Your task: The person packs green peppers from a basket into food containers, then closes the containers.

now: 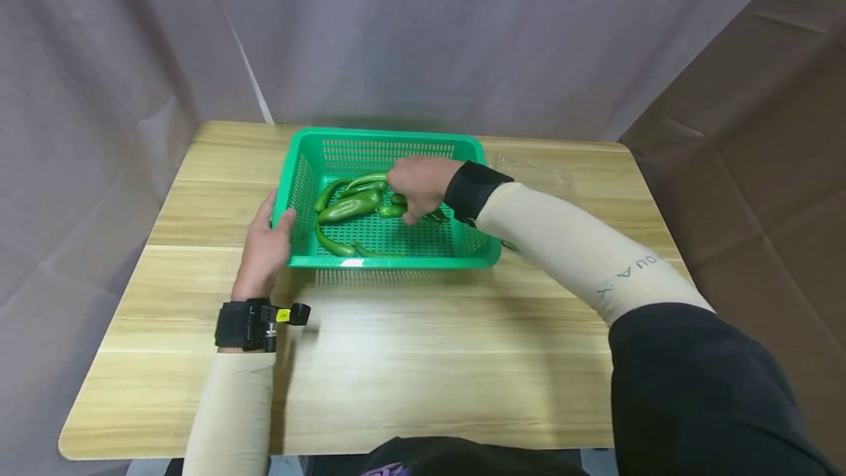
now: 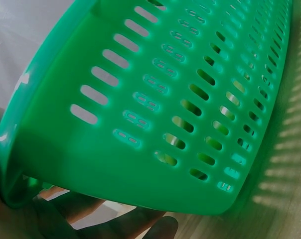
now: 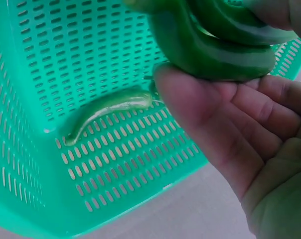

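Right grip [image 1: 423,186] pinching two held peppers [image 3: 220,59] inside a green basket [image 1: 396,263]

A person's bare hands are at a slotted plastic basket on a wooden table [image 1: 429,366]. The largest loose pepper [image 1: 352,206] lies on the basket floor, just left of the right grip. Its long axis runs mostly left to right, with the end farther from the person tipped towards the right grip, which is nearer to it than the left grip [image 1: 263,252].

The right grip is closed, thumb and fingers around at least two green peppers. The right wrist view shows them side by side, curving across the fingers and filling the gap; whether more are tucked behind, I cannot tell.

The left grip, well left of the right grip, clasps the basket's left wall, thumb over the rim and fingers outside.

Slim peppers [image 1: 333,195] lie left of the right grip, beyond the largest one. A curved pepper [image 1: 333,242] lies left of the right grip too, closer to the person. Right of the right grip, past the basket, a clear plastic container [image 1: 538,173] sits on the table, partly hidden by the forearm.
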Motion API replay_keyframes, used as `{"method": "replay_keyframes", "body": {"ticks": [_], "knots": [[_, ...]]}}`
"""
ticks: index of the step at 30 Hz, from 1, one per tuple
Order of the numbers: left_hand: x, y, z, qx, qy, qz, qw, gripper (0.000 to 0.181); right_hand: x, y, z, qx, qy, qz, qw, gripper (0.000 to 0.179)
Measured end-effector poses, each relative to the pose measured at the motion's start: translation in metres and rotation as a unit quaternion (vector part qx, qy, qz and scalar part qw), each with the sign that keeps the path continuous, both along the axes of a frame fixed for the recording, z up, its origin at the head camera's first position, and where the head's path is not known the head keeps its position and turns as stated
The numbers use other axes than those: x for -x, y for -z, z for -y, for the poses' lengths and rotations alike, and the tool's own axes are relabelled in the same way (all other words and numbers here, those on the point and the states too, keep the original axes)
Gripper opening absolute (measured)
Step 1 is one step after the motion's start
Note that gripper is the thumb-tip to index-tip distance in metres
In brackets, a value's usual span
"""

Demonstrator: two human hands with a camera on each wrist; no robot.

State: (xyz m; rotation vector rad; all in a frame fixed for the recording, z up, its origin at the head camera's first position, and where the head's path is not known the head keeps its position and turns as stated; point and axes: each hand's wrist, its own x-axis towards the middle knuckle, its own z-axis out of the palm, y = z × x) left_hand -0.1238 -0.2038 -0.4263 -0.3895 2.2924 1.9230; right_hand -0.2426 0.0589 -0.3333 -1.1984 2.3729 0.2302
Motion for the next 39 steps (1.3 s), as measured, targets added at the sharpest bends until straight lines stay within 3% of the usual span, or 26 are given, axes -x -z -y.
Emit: {"method": "replay_keyframes", "body": {"ticks": [18, 25, 33, 39], "knots": [[0.003, 0.000, -0.001, 0.001, -0.004, -0.001, 1.0000, 0.060, 0.004, -0.026, -0.030, 0.001, 0.021, 0.006, 0.9998, 0.048], [0.004, -0.001, 0.002, 0.003, -0.003, 0.001, 1.0000, 0.061, 0.006, -0.032, -0.043, 0.021, 0.022, -0.002, 0.9995, 0.045], [0.005, 0.000, 0.000, 0.008, -0.006, 0.002, 0.9999, 0.061, 0.005, -0.033, -0.056, 0.034, 0.023, 0.000, 0.9992, 0.056], [0.004, -0.001, 0.001, 0.009, -0.007, 0.001, 0.9999, 0.060, 0.005, -0.038, -0.067, 0.046, 0.045, 0.013, 0.9978, 0.057]]}}
